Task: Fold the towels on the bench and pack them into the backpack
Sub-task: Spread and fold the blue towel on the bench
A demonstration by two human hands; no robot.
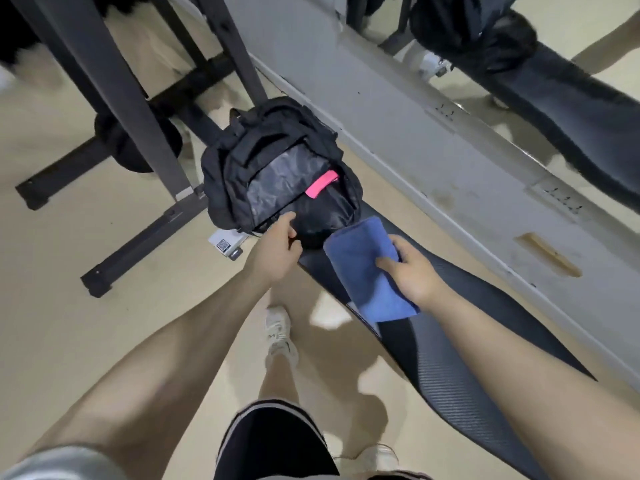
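Observation:
A black backpack [273, 161] lies open at the far end of the black padded bench [460, 344], its grey lining and a pink tab [322, 183] showing inside. My left hand [277, 247] grips the near rim of the backpack's opening. A folded blue towel [363, 268] lies on the bench just right of the opening, its far end touching the bag. My right hand [412, 268] holds the towel, thumb on top and fingers curled under its right edge.
A black metal rack frame [114, 109] stands on the beige floor to the left. A grey wall base and mirror [433, 109] run along the right of the bench. My legs and white shoes [278, 332] stand beside the bench.

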